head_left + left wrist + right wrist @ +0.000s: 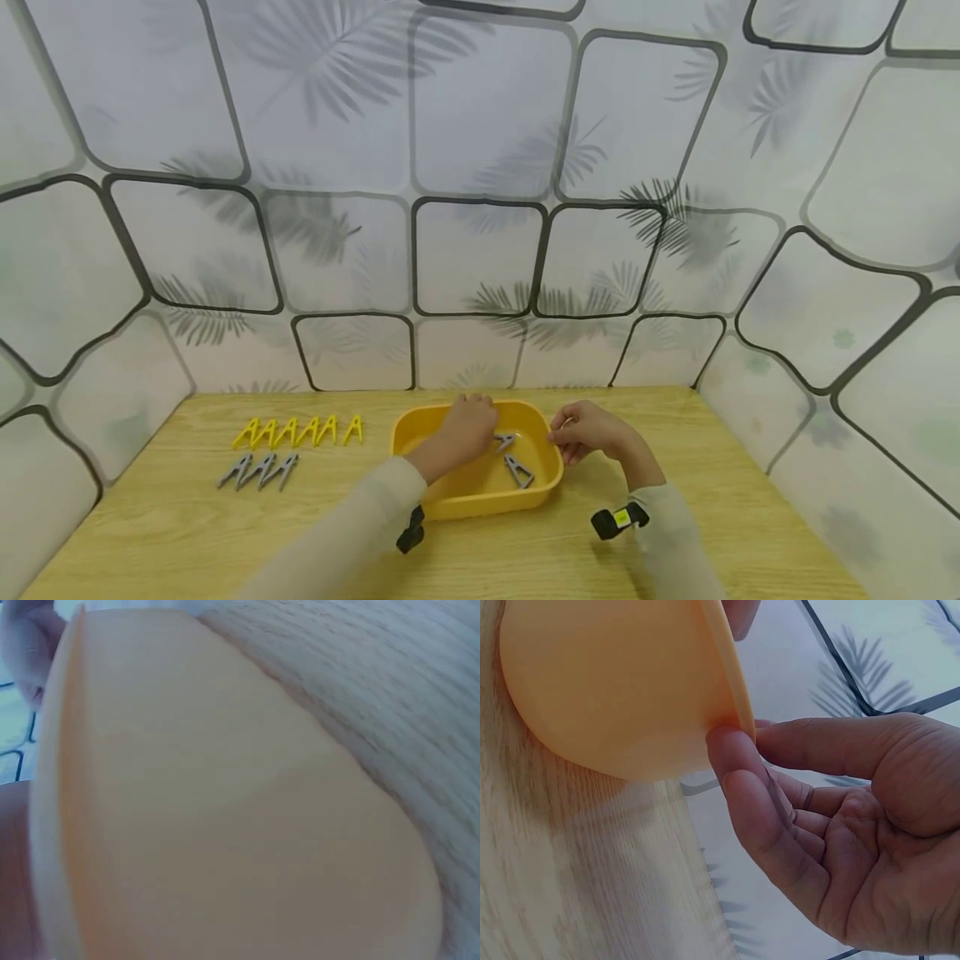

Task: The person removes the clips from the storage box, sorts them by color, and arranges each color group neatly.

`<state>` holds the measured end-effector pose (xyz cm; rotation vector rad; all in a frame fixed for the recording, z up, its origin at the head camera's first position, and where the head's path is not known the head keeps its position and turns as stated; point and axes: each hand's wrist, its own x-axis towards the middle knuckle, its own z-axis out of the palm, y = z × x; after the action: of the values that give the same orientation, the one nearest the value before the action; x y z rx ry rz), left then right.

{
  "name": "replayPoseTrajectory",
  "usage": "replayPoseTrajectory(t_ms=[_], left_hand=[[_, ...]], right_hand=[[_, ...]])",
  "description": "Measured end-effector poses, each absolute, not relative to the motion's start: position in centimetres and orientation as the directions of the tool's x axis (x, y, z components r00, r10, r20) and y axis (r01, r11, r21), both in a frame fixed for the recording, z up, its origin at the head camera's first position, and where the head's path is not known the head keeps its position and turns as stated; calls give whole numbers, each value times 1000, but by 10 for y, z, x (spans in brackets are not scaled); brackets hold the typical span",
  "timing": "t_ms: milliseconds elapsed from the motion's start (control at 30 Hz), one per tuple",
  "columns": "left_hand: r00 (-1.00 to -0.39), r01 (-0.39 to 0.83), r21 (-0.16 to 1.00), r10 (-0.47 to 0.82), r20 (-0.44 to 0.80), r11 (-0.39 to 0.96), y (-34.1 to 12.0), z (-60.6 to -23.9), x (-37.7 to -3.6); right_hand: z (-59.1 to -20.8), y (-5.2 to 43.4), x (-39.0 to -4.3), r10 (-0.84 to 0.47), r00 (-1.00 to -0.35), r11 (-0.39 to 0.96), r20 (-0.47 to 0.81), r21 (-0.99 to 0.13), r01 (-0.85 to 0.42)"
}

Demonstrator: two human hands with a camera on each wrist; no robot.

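A yellow plastic tub (487,504) stands on the table in the head view. Inside lie two grey clothespins, one near the front (519,472) and another farther back (504,442). My left hand (468,425) reaches over the tub toward its back wall, knuckles up; its fingertips are hidden, so I cannot tell what they hold. At the tub's right side, my right hand (592,432) pinches the rim between thumb and fingers, as the right wrist view shows with the hand (855,825). The left wrist view is mostly filled by the tub's outer wall (225,787).
Left of the tub, several yellow clothespins (291,431) form a row on the wooden table (360,542). Three grey clothespins (262,470) stand in a row in front of them. A patterned wall covering (480,258) encloses the back and sides.
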<state>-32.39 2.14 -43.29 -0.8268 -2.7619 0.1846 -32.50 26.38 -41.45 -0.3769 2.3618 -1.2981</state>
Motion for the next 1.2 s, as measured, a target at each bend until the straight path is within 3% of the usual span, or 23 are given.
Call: replayPoseTrajectory(t_ms=[467, 700, 933, 1200], left_hand=[[-760, 597, 135, 504, 410, 791, -34, -413, -315], [-728, 607, 169, 458, 510, 777, -66, -401, -309], [-752, 563, 279, 342, 563, 778, -108, -397, -301], [-778, 494, 322, 245, 578, 808, -159, -402, -288]], right_hand=[[-414, 263, -323, -431, -873, 528, -227, -848, -40], [-412, 261, -322, -444, -868, 524, -224, -850, -49], [-412, 262, -324, -435, -869, 529, -236, -848, -34], [-412, 262, -325, -439, -865, 529, -241, -848, -32]])
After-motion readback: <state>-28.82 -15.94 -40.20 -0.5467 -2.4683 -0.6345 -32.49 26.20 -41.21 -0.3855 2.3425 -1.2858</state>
